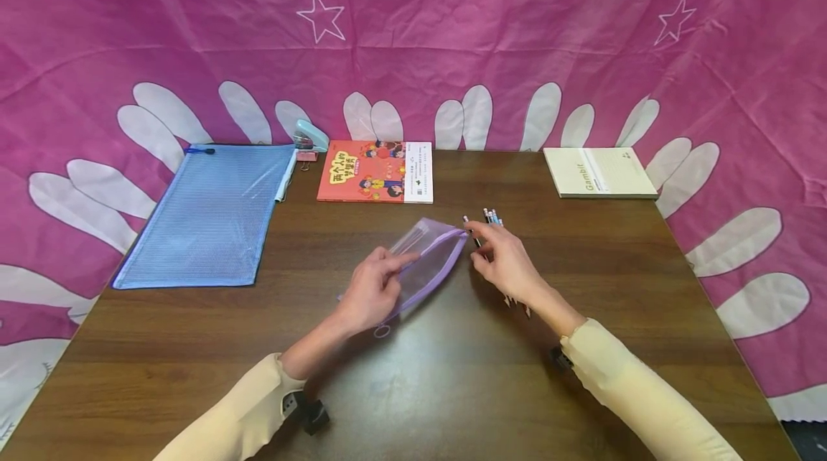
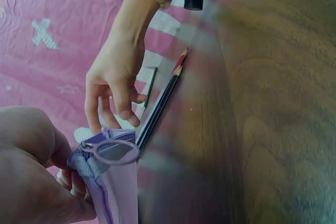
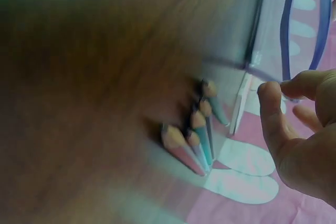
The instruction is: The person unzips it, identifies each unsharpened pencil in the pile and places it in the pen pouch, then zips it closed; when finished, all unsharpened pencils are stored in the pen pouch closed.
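Observation:
My left hand grips the near end of a purple see-through zip pouch, its index finger stretched along the pouch. The pouch's mouth gapes between two purple edges, and a ring pull hangs at the gripped end. Over at the far end is my right hand, index fingertip by the pouch's corner and thumb apart from it. No object shows between those fingers. Several pencils lie on the table under and beside the right hand, their sharpened tips toward me; the hand partly covers them in the head view.
A blue mesh zip folder lies at the left. Along the back are a light blue stapler, a pink binder clip, a red picture book and a cream notebook. A pink cloth hangs behind the wooden table.

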`<state>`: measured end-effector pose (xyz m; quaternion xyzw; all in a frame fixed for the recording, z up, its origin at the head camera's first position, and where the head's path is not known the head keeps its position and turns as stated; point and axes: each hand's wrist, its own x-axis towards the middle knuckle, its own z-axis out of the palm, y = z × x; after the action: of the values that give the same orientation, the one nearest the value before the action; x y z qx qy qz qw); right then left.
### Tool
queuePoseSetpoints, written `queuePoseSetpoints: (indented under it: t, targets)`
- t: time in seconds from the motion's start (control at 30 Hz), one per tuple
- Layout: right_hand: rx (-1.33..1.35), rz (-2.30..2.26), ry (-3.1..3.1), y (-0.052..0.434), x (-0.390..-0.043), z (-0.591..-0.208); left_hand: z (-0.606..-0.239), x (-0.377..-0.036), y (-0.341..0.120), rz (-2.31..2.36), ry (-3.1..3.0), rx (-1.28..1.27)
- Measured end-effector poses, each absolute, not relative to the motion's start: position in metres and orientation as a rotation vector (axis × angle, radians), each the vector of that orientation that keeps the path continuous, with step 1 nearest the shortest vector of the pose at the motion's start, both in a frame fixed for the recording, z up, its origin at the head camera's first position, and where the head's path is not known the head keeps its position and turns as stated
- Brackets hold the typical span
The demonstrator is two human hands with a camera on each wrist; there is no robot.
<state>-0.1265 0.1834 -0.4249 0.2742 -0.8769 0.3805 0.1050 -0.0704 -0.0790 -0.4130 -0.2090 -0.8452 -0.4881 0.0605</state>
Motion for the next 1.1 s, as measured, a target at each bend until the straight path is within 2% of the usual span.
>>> queuePoseSetpoints:
  t: [0.53, 1.1]
  targets:
    - [1.1, 1.223, -2.748, 0.181, -0.145, -0.428, -0.417, -0.081, -0.103, -1.444, -2.664, -0.895]
    - [1.133, 1.279, -2.848, 0.18, -0.146, -0.426, -0.42, -0.086, -0.113, -1.404, -2.687, -0.957]
